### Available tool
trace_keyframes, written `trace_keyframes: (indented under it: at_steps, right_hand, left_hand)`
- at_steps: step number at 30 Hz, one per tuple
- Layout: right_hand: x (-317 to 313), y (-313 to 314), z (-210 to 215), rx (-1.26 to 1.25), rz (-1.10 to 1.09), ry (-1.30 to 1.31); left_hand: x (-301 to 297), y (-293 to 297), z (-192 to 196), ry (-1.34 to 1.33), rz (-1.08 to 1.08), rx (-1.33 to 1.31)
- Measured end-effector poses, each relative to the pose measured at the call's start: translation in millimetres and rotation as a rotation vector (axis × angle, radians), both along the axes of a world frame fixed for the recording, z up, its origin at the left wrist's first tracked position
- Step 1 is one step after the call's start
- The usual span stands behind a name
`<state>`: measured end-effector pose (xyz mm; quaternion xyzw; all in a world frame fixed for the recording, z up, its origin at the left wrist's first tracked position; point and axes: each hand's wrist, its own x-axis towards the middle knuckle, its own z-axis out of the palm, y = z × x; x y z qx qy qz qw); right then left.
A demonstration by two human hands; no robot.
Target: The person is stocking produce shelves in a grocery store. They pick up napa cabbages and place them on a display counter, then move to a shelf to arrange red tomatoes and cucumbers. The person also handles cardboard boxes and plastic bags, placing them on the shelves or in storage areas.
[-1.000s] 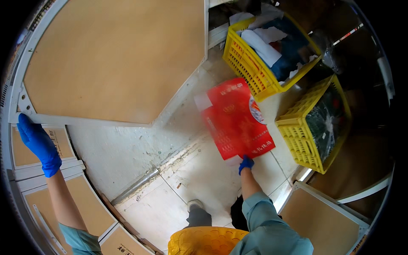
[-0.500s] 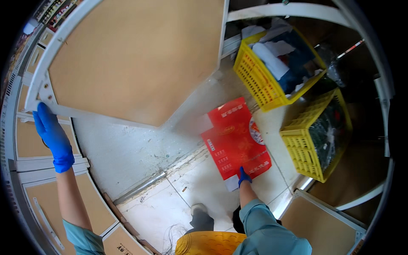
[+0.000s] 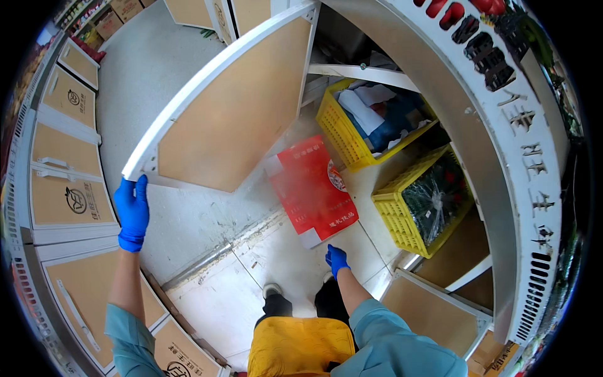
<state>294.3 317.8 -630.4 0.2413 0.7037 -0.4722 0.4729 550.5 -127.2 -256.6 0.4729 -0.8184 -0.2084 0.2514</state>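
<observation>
My left hand (image 3: 132, 213), in a blue glove, grips the lower left corner of an open cabinet door (image 3: 226, 125) with a tan panel and white frame. Its fingers wrap over the white edge. A red printed carton (image 3: 314, 188), flat-looking with a picture on one side, lies on the floor beside the door. Just below its lower edge is my right hand (image 3: 336, 259), also gloved in blue. Its fingers are curled together, apart from the carton, and nothing shows in them.
Two yellow plastic crates stand at the cabinet opening: one crate (image 3: 339, 135) holds crumpled paper and blue material, the other crate (image 3: 396, 217) plastic-wrapped dark green goods. A curved white shelf front (image 3: 527, 151) overhangs on the right. Tan cabinet doors (image 3: 66, 195) line the left.
My right hand has come off the carton's lower edge and drawn back. My left hand keeps its hold on the door corner. The view has shifted, showing more of the shelf front on the right.
</observation>
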Motion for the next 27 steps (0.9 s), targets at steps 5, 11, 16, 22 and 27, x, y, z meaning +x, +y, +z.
trace_keyframes:
  at_steps: [5,11,16,22,27]
  right_hand:
    - [27,-15,-111,0.368,0.049,0.034]
    - [21,-52,-205,0.093,-0.674,0.068]
    - [-46,-103,-7,-0.047,0.671,1.224]
    - [-112,-38,386,0.031,1.183,1.611]
    - [-134,28,578,0.213,1.240,1.166]
  left_hand:
    - [-16,-61,-19,0.379,0.106,-0.195]
    - [11,-93,-55,0.565,0.140,-0.278]
    - [1,-47,-45,0.445,0.202,-0.089]
    - [-66,135,5,0.271,-0.056,0.112]
    - [-154,204,67,0.146,-0.447,0.268]
